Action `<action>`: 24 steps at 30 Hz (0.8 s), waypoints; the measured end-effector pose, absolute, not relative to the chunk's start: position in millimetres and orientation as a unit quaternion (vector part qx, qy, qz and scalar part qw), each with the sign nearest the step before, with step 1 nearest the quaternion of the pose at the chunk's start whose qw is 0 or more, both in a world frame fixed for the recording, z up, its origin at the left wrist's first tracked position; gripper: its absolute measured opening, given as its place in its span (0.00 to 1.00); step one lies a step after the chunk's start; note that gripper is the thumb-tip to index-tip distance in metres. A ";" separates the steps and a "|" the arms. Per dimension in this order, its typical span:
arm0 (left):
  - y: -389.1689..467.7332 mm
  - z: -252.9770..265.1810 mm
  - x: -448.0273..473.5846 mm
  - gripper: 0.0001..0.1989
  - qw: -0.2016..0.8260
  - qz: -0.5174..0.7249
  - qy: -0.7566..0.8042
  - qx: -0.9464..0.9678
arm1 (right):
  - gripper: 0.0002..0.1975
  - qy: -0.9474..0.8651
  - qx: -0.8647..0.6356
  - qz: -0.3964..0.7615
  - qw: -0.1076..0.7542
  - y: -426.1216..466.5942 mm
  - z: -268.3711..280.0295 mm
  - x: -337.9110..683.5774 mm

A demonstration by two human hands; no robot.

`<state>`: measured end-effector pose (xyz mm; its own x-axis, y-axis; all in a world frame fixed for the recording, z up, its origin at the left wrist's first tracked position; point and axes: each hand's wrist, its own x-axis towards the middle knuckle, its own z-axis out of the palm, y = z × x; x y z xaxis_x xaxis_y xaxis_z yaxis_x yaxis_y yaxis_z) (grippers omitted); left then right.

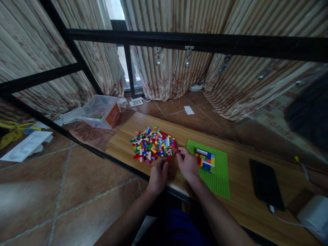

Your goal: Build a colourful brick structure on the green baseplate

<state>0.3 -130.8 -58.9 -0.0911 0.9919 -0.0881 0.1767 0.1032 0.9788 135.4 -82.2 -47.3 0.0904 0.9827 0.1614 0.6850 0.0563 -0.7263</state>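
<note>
A mixed heap of small toy building bricks (151, 145) lies on the wooden table in front of me. My left hand (158, 175) rests at the heap's near edge, fingers curled together; whatever may be between them is hidden. Just right of the heap, my right hand (188, 164) pinches a small dark reddish brick (176, 151) between thumb and fingertips. Beside and partly under that hand is a green studded baseplate (220, 177). On it stands a low, roughly rectangular build of bricks (207, 166) in blue, red, yellow, white and orange.
A clear plastic box (96, 111) with an orange label sits beyond the table's left end. To the right lie a black phone-like device (266, 184) with a white cable and a white object (315, 215). A black metal rail (179, 39) crosses in front of striped curtains.
</note>
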 end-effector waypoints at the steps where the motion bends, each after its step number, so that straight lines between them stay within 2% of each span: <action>1: -130.8 -57.9 0.5 0.12 0.457 0.445 0.589 0.497 | 0.15 -0.630 -0.648 0.229 0.361 -86.5 -47.2 135.0; 8: -133.7 -51.1 5.9 0.12 0.457 0.426 0.580 0.522 | 0.17 -0.614 -0.594 0.301 0.423 -127.3 -50.6 137.1; 17: -139.6 -36.0 27.2 0.12 0.561 0.396 0.482 0.544 | 0.17 -0.589 -0.620 0.316 0.411 -148.8 -44.6 156.8; 24: -139.1 -34.0 24.9 0.13 0.549 0.346 0.479 0.591 | 0.17 -0.574 -0.629 0.328 0.410 -160.4 -45.7 164.0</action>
